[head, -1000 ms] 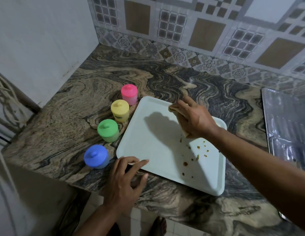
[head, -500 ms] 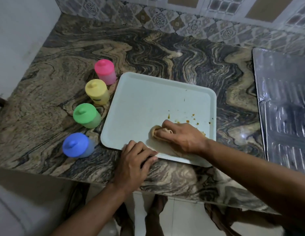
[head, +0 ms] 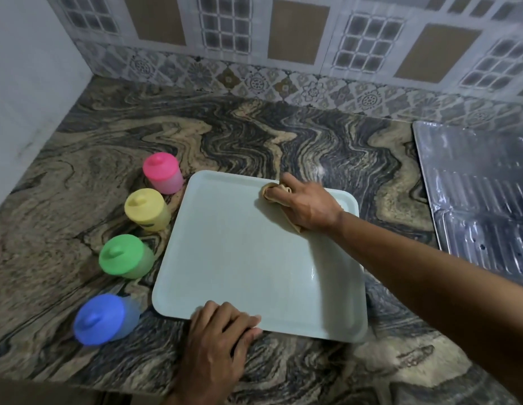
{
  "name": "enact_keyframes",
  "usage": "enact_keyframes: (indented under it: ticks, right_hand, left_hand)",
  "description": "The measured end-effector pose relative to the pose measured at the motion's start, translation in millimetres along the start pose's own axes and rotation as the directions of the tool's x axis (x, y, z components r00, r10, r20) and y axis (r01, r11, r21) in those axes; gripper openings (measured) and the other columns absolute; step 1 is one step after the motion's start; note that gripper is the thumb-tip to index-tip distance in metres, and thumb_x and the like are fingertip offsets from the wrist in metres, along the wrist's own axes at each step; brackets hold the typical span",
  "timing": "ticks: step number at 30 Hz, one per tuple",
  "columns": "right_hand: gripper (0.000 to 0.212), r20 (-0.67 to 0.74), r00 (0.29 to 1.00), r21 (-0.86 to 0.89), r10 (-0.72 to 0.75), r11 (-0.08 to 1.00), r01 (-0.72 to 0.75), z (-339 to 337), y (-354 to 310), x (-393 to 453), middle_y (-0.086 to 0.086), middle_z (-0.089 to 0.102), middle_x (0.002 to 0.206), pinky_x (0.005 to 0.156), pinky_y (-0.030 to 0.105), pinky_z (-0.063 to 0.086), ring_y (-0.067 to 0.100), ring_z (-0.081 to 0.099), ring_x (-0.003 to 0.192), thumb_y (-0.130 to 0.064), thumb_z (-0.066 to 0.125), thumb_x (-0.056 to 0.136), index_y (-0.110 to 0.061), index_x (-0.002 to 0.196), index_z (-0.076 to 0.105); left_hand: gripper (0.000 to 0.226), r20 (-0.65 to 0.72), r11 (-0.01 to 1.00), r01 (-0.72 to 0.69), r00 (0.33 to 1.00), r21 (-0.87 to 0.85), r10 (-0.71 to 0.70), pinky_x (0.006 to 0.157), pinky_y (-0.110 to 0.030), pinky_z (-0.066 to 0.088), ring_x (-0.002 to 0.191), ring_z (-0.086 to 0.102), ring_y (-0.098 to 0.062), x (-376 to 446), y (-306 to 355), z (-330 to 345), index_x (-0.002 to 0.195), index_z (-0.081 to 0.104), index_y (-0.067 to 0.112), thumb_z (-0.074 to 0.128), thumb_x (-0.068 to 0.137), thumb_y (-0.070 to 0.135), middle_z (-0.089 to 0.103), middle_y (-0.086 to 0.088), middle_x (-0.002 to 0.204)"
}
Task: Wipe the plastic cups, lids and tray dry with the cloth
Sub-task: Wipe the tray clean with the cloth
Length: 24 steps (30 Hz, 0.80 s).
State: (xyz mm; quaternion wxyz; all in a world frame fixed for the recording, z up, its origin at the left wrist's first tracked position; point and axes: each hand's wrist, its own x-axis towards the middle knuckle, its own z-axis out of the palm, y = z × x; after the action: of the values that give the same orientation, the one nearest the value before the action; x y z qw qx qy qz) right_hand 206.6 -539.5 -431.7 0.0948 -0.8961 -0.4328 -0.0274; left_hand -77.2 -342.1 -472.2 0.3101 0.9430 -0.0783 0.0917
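A pale rectangular tray [head: 240, 258] lies flat on the marbled counter. My right hand [head: 308, 207] grips a bunched tan cloth [head: 273, 192] and presses it on the tray near its far edge. My left hand [head: 219, 343] rests on the tray's near rim, fingers curled over the edge. Left of the tray stand lidded plastic cups in a row: pink [head: 162, 172], yellow [head: 146, 209], green [head: 124, 255] and blue [head: 104, 318]. The tray surface shows no brown spots.
A metal drainboard [head: 476, 194] lies at the right end of the counter. A tiled wall [head: 283, 54] runs behind, and a white wall [head: 29, 83] closes the left side. The counter's front edge is just below my left hand.
My right hand has swept the cloth from the tray's near edge to its far edge. The brown spots on the tray are gone. My left hand stays on the near rim.
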Motion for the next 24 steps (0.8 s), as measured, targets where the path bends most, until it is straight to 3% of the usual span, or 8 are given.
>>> enact_keyframes:
  ticks: [6, 11, 15, 20, 24]
  right_hand:
    - [0.029, -0.028, 0.986, -0.021, 0.163, 0.986, -0.164, -9, -1, -29, 0.017, 0.057, 0.108, 0.051, 0.048, 0.054, 0.045, 0.062, 0.061, -0.021, 0.062, 0.097, -0.025, 0.125, 0.056]
    - [0.031, -0.020, 0.931, -0.094, 0.364, 0.926, -0.365, -21, 9, -68, 0.017, 0.055, 0.110, 0.059, 0.047, 0.052, 0.048, 0.065, 0.068, -0.020, 0.063, 0.095, -0.021, 0.126, 0.063]
    - [0.029, -0.031, 0.876, -0.028, 0.481, 0.876, -0.482, -27, 5, -67, 0.016, 0.054, 0.111, 0.066, 0.053, 0.056, 0.051, 0.066, 0.077, -0.015, 0.059, 0.094, -0.017, 0.123, 0.057]
    - [0.019, -0.257, 0.843, 0.175, 0.473, 0.880, -0.441, -42, -48, -78, 0.013, 0.061, 0.106, 0.065, 0.047, 0.056, 0.044, 0.065, 0.083, -0.020, 0.065, 0.099, -0.011, 0.115, 0.063]
    - [0.028, -0.091, 0.935, 0.245, 0.343, 0.918, -0.313, -19, -115, -127, 0.003, 0.057, 0.111, 0.065, 0.043, 0.056, 0.036, 0.067, 0.083, -0.024, 0.061, 0.100, -0.024, 0.128, 0.061]
  left_hand:
    - [0.016, -0.004, 1.000, 0.004, 1.000, 0.013, -0.004, 0.073, -0.038, 0.048, 0.084, 0.052, -0.016, 1, 0, 0, 0.101, 0.072, 0.036, 0.062, 0.098, 0.048, 0.054, 0.015, 0.090]
    - [0.017, 0.011, 1.000, 0.024, 1.000, -0.012, -0.023, 0.075, -0.035, 0.046, 0.086, 0.052, -0.015, 1, 2, -4, 0.103, 0.071, 0.036, 0.060, 0.099, 0.049, 0.052, 0.016, 0.092]
    - [0.018, 0.036, 0.999, 0.036, 0.999, -0.028, -0.035, 0.075, -0.037, 0.047, 0.088, 0.049, -0.015, 1, 5, -7, 0.105, 0.070, 0.036, 0.057, 0.099, 0.048, 0.049, 0.016, 0.095]
    - [0.032, 0.081, 1.000, 0.029, 0.996, 0.000, -0.029, 0.084, -0.041, 0.047, 0.106, 0.053, -0.016, 0, 3, -7, 0.126, 0.069, 0.043, 0.063, 0.095, 0.050, 0.055, 0.015, 0.115]
    - [0.034, 0.083, 1.000, 0.001, 0.997, -0.001, -0.001, 0.085, -0.039, 0.044, 0.110, 0.053, -0.016, 0, 2, -5, 0.125, 0.072, 0.043, 0.060, 0.095, 0.052, 0.058, 0.016, 0.118]
